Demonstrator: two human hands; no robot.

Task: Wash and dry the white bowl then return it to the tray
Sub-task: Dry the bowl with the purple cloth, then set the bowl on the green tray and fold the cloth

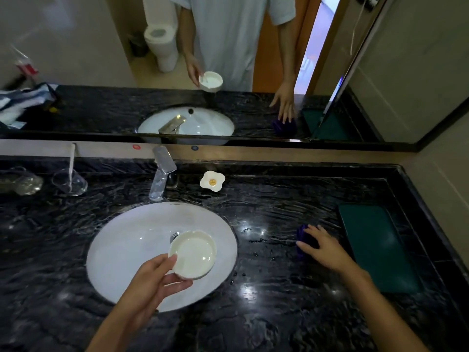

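Note:
My left hand [152,283] grips the white bowl [194,254] by its near rim and holds it tilted above the white oval sink [121,252]. The bowl's inside faces up and looks empty. My right hand [327,246] lies on a purple cloth [303,237] on the dark marble counter, fingers spread over it. The cloth is mostly hidden under the hand, and I cannot tell whether the fingers grip it. The dark green tray [375,245] lies flat at the far right of the counter, just beyond my right hand.
A chrome faucet [161,174] stands behind the sink, no water running. A small flower-shaped white dish [212,181] sits right of it. A glass with a toothbrush [69,180] and another glass item [20,181] stand far left. A mirror spans the wall behind. Water drops dot the counter.

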